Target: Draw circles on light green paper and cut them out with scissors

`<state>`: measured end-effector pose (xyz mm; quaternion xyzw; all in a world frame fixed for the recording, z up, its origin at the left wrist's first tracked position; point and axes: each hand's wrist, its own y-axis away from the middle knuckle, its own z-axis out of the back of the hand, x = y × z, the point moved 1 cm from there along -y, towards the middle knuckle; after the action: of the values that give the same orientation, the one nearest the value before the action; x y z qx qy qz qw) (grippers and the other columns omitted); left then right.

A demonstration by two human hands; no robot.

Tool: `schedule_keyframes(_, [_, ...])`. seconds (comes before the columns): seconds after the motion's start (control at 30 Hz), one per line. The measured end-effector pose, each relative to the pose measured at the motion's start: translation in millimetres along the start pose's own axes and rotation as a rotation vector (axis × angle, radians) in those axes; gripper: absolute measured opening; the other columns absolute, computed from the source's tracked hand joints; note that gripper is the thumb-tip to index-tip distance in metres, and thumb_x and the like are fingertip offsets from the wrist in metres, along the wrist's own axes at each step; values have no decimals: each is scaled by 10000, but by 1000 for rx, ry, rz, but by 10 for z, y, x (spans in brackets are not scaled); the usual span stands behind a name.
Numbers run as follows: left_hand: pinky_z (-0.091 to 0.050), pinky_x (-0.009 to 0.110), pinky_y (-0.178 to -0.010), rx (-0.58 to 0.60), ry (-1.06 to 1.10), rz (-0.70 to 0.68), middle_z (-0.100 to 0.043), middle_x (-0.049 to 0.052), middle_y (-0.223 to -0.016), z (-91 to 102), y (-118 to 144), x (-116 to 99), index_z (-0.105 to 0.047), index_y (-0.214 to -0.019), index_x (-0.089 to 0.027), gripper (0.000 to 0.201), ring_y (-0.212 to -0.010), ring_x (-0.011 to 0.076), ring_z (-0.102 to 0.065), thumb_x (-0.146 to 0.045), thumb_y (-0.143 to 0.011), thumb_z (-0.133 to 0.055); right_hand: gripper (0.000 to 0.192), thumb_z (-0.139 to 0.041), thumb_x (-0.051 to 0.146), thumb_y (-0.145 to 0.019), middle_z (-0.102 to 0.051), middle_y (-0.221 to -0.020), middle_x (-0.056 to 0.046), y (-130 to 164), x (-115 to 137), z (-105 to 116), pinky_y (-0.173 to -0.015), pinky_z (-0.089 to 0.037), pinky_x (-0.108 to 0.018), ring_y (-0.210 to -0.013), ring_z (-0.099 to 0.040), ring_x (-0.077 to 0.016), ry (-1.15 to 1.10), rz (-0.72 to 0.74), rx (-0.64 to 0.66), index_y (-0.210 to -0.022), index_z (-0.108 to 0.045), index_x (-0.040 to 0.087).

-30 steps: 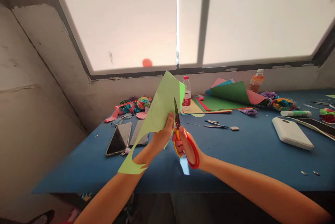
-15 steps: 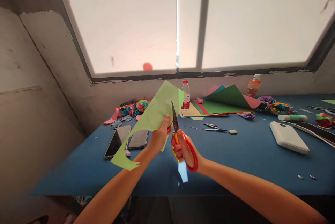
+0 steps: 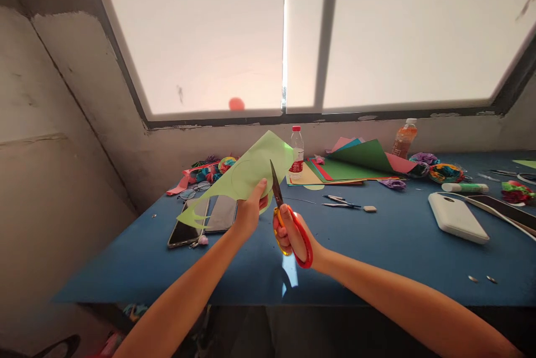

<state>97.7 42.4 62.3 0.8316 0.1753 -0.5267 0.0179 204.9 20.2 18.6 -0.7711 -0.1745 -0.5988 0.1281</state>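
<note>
Left hand [image 3: 250, 210]: thumb on top, fingers curled beneath, pinching lower right edge of light green paper sheet [image 3: 245, 175]. Sheet held in air above blue table [image 3: 397, 246], tilted, faint pencilled circle visible on it, jagged cut tail hanging toward left over two phones [image 3: 205, 219].

Right hand [image 3: 290, 230]: fingers threaded through red-and-yellow handle loops of scissors [image 3: 288, 218], closed round them. Blades close together, pointing up, tip just beside left thumb at paper's edge. Whether blades bite paper: cannot tell.

Behind: water bottle [image 3: 297, 152], stack of coloured paper [image 3: 355, 165], white power bank [image 3: 458, 216].
</note>
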Motion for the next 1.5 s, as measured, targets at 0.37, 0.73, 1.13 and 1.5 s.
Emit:
schedule_keyframes(0.37, [-301, 215, -425, 161, -182, -48, -400, -51, -474, 10, -25, 39, -434, -582, -181, 426, -429, 72, -388, -538, -664, -652, 660, -424, 845, -615, -263, -462, 102, -44, -62, 0, -332, -161, -160, -358, -193, -20, -1, -57, -19, -656, -368, 188])
schedule_keyframes(0.73, [-254, 237, -427, 126, -200, -148, -325, -71, -476, -53, -7, -33, -358, -538, -206, 424, -428, 67, -293, -454, -648, -685, 607, -437, 790, -683, -273, -455, 95, -79, -87, 15, -316, -171, -153, -348, -200, -24, 24, -11, -29, -640, -369, 188])
schedule_keyframes(1.13, [-262, 217, -420, 88, -171, -202, -399, -59, -532, 40, -95, 44, -441, -640, -186, 379, -437, 56, -324, -463, -629, -698, 550, -483, 719, -728, -282, -427, 92, -61, -82, 27, -293, -183, -151, -326, -219, -29, 53, -13, -28, -627, -381, 188])
schedule_keyframes(1.5, [-244, 233, -382, 21, -253, -277, -372, -67, -414, -12, -12, -39, -419, -554, -198, 385, -369, 67, -323, -465, -701, -655, 672, -375, 842, -654, -365, -459, 54, -39, -70, 24, -295, -268, -178, -338, -385, -71, 18, 30, 123, -622, -435, 174])
